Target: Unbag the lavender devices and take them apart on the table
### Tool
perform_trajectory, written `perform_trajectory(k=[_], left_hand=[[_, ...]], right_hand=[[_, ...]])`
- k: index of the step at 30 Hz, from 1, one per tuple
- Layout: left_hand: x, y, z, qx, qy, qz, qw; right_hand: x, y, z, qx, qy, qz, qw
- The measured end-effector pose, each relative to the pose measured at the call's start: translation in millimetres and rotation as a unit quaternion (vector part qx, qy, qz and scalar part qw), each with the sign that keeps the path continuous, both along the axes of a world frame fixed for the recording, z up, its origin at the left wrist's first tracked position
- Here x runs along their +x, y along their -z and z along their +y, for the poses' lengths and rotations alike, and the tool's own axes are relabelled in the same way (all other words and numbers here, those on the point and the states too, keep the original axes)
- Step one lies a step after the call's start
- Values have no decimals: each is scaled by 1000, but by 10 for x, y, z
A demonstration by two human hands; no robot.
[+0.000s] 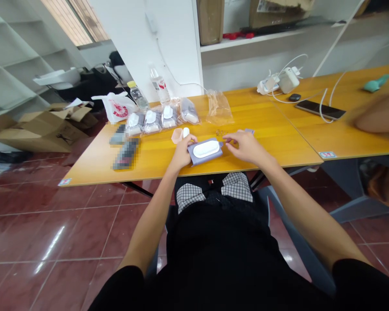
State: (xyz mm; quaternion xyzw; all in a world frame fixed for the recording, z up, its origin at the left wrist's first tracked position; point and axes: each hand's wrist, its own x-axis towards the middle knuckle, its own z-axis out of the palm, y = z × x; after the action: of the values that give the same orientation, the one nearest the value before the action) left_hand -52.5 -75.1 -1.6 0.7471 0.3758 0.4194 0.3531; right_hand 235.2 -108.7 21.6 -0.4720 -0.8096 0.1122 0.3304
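Observation:
My left hand (182, 152) is closed around the left end of a purple-grey pack with a white oval lid (206, 149), which looks like a wipes pack. It is held tilted over the table's front edge, lid facing up. At the pack's right end, the bent fingers of my right hand (244, 147) come together by a small purple tab; whether they pinch it is too small to tell. Just behind my left hand are a pink cup-like piece (177, 135) and a small white piece (186, 132). A flat purple-grey piece (249, 131) lies partly behind my right hand.
Several similar packs in clear bags (152, 122) line the table's back left, before two bottles (160, 87) and a white plastic bag (117, 107). A crumpled clear bag (219, 108) lies behind. At right are a phone (319, 109), chargers (289, 80) and another person's arm (381, 114).

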Motion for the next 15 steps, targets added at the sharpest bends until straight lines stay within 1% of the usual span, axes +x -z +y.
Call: perform_trajectory(k=[2,3,4,5,7,9,11,12,13,15], left_hand=[[28,-42,1,-24,12,-21,999],[44,-74,-8,-33,12,-30,999],[60,-116,-26,-35,7,-34,999],[74,-165,-53,-28,-4,-31,999],[90,-285,-133,13,-33,3,999],[91,-411,-229,60,-62,56,995],[83,-510,-308,80,-89,88,989],[77,-539,-331,87,-98,100,986],[70,-552,-338,91,-107,107,984],[54,-526,-306,97,-119,109,982]], right_hand=[[-4,4,-8,-66,-22,48,996],[3,0,-13,-114,-46,82,989],[14,-10,-21,-170,-74,121,975],[27,-23,-32,-229,-105,161,954],[50,-53,-59,-335,-151,232,901],[52,-69,-85,-408,-168,288,850],[24,-55,-96,-450,-167,332,812],[-1,-38,-94,-461,-163,348,800],[-29,-16,-86,-467,-157,359,793],[-86,36,-60,-464,-132,373,792]])
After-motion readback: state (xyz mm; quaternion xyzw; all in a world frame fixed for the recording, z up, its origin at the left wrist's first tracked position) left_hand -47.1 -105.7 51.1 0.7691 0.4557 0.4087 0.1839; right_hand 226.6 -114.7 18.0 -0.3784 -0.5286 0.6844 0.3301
